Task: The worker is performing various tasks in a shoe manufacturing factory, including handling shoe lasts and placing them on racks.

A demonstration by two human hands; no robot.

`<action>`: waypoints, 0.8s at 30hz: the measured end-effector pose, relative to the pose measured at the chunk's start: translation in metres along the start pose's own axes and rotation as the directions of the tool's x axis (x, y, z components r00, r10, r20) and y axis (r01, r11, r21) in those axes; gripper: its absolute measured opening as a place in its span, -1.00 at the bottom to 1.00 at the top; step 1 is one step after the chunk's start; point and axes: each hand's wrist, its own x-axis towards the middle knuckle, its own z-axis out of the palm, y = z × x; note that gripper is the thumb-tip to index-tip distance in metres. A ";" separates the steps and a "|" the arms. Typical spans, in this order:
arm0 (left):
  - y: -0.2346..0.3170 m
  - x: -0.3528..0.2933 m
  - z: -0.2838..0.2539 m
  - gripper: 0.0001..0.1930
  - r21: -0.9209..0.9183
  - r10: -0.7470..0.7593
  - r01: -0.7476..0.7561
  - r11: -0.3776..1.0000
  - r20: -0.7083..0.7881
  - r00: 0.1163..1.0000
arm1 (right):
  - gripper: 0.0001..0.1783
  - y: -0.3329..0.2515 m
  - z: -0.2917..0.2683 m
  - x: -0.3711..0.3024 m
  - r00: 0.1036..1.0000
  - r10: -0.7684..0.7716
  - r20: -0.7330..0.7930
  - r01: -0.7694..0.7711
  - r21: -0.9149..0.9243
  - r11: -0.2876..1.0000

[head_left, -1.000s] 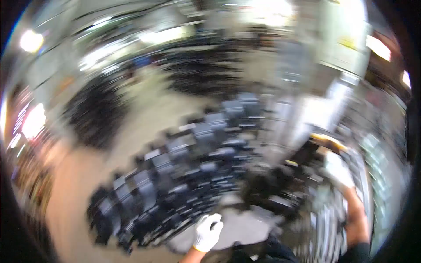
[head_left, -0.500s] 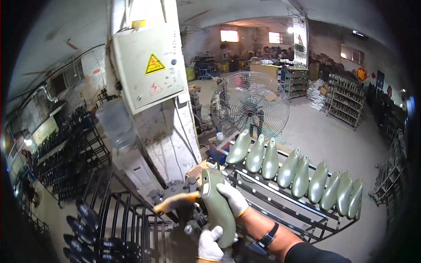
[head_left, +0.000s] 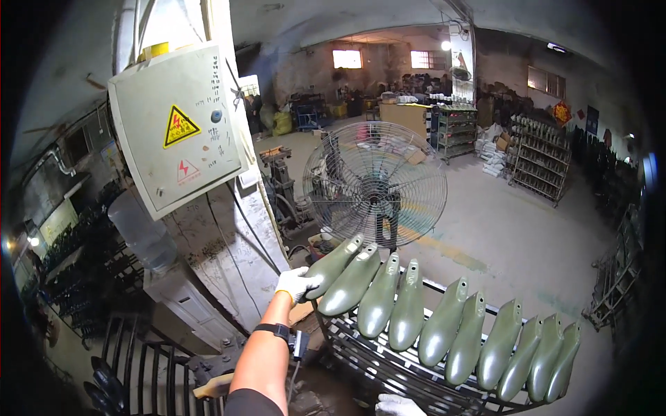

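My left hand (head_left: 297, 284), in a white glove, is closed on the heel-side edge of a glossy green shoe last (head_left: 334, 266). That last lies tilted at the left end of a metal rack (head_left: 395, 378), beside a row of several similar green lasts (head_left: 444, 322). Each shows a small hole near its narrow upper end. Only part of my gloved right hand (head_left: 399, 405) shows at the lower edge, near the front of the rack; its fingers are too cut off to read.
A large caged fan (head_left: 375, 197) stands behind the rack. Left of it is a pillar with a grey electrical box (head_left: 179, 128). Black racks (head_left: 142, 367) with dark lasts stand lower left. A tan-tipped piece (head_left: 214, 385) sits by the machine below my left arm.
The green last held in both hands has moved up and right onto the rack's left end, with my left hand on it. My right hand has dropped to the lower edge. The view has shifted.
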 end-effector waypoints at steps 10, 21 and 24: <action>0.048 -0.119 0.031 -0.76 0.607 0.663 -0.447 0.657 -0.183 0.726 | -0.63 0.033 0.091 0.007 0.990 -0.135 -0.041 0.062 -0.734 0.677; -0.169 -0.694 0.008 -0.78 0.209 0.080 0.275 0.939 -0.906 0.415 | -0.45 0.352 0.314 0.078 0.804 0.323 0.500 0.307 -0.813 0.496; -0.217 -0.801 0.006 -0.72 0.101 -0.067 0.446 0.889 -0.936 0.344 | 0.02 0.428 0.389 0.160 0.785 0.053 0.617 0.620 -0.780 -0.086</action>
